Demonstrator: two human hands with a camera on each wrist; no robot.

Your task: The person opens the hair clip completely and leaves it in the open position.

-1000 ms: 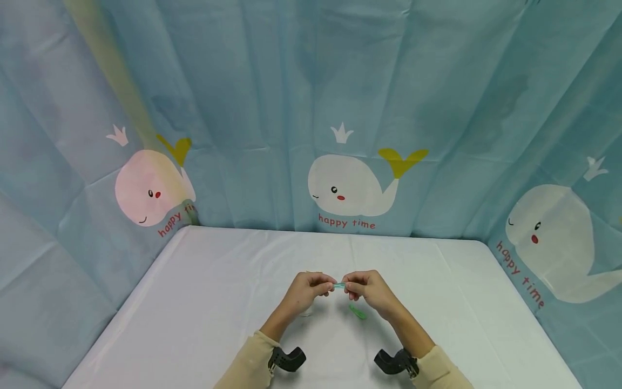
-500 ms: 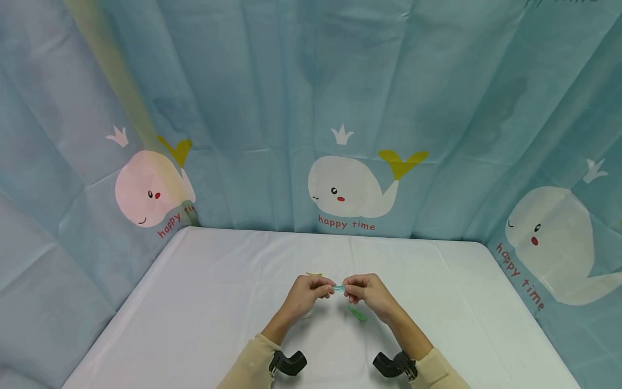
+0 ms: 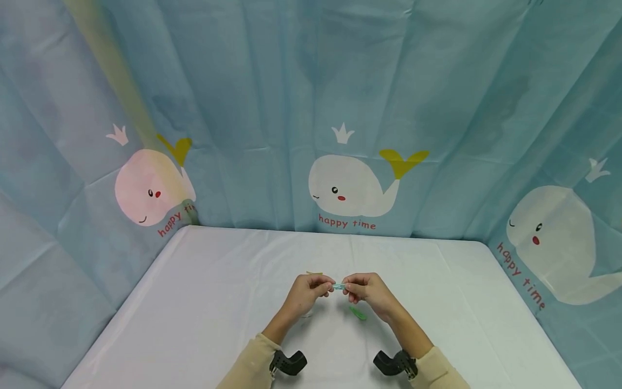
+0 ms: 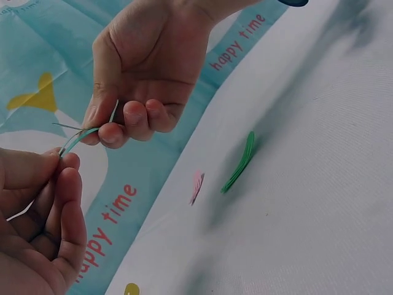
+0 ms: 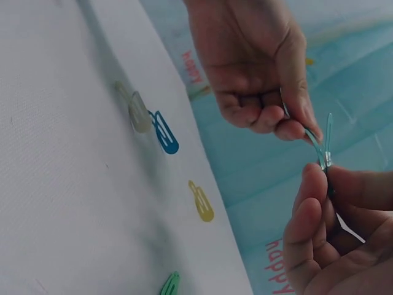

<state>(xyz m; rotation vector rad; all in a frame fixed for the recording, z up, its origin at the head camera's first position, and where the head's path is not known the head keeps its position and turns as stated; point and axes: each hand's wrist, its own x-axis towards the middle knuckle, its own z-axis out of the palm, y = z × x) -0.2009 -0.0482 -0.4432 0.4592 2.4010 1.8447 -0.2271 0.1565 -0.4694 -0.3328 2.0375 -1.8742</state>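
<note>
A light teal snap hair clip (image 3: 338, 287) spans the small gap between both hands, held up above the white table. Its two arms stand spread apart in the right wrist view, where the clip (image 5: 328, 138) shows close up. My left hand (image 3: 302, 293) pinches one end between thumb and fingers. At the other end, the thumb and forefinger of my right hand (image 3: 368, 290) grip the clip. A green hair clip (image 3: 358, 313) lies on the table below the right hand. Beyond the left hand is a yellow hair clip (image 3: 314, 273).
More hair clips lie on the white table (image 3: 194, 302): a blue one (image 5: 164, 132) beside a greyish one (image 5: 139, 114), and a pink one (image 4: 197, 186) near the green. A blue curtain (image 3: 272, 108) with whale prints rises behind the table's far edge.
Both hands stay almost in place, with the teal hair clip between them. Only slight shifts of the hands and the head view show.
</note>
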